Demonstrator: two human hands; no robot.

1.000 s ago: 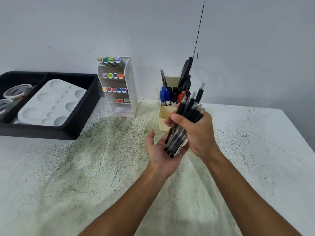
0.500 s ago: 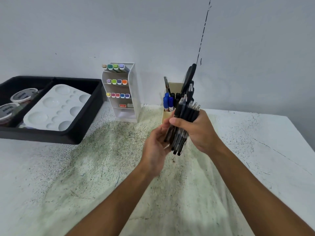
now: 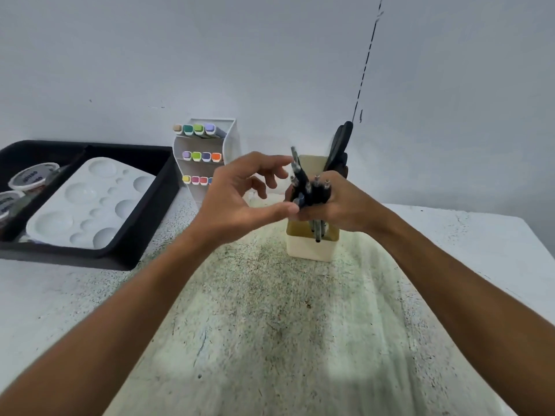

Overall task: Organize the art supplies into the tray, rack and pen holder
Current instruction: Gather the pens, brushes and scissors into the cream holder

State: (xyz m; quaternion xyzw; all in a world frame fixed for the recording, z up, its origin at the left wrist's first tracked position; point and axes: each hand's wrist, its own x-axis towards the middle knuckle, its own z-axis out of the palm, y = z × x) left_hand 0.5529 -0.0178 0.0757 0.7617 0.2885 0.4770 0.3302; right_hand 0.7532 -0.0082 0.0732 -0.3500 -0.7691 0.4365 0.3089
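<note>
While the right hand (image 3: 339, 205) grips a bundle of dark ballpoint pens (image 3: 312, 192) upright over the cream rectangular plastic pen holder (image 3: 309, 250), their lower tips dip inside it. The left hand (image 3: 240, 199) hovers just beside, fingers loosely spread, thumb tip near the bundle, holding nothing. Farther left stand the white tiered marker rack (image 3: 231, 139) and the black plastic tray (image 3: 141, 235).

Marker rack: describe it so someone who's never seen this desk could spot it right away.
Start at the black tray on the table's left side, by the wall. Just to its right, against the wall, stands the marker rack: a tall white plastic stand with rows of markers lying end-out. Its stacked tiers of coloured caps set it apart from the cream pen holder further right, which holds pens upright.
</note>
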